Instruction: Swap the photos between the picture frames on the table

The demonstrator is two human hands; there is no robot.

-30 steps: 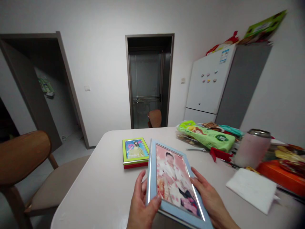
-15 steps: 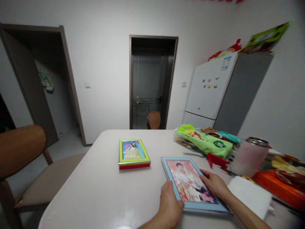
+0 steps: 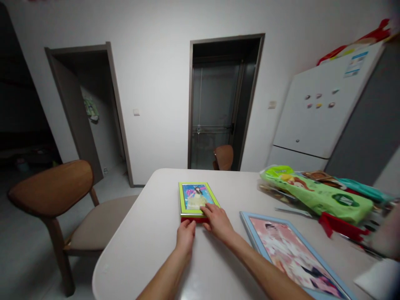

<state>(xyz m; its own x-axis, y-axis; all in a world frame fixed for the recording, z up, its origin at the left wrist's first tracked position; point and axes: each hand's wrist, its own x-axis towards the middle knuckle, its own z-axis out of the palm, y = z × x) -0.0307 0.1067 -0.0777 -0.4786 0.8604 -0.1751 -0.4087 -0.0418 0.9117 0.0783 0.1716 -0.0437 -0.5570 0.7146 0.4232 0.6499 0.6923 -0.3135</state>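
Observation:
A small green photo frame (image 3: 195,197) lies stacked on a red frame (image 3: 186,217) in the middle of the white table (image 3: 150,241). My right hand (image 3: 218,221) rests its stretched fingers on the green frame's near right corner. My left hand (image 3: 185,235) touches the stack's near edge with its fingertips and holds nothing. A larger blue photo frame (image 3: 293,256) lies flat on the table to the right of my right forearm, with no hand on it.
A wooden chair (image 3: 53,187) stands at the table's left. A green snack package (image 3: 315,193), red scissors (image 3: 339,225) and other packets crowd the table's right side. A white fridge (image 3: 315,116) stands behind them. Two open doorways are in the far wall.
Both hands have let go of the blue frame, which now lies flat on the table, and have moved left and forward to the green and red frame stack. The view has shifted right.

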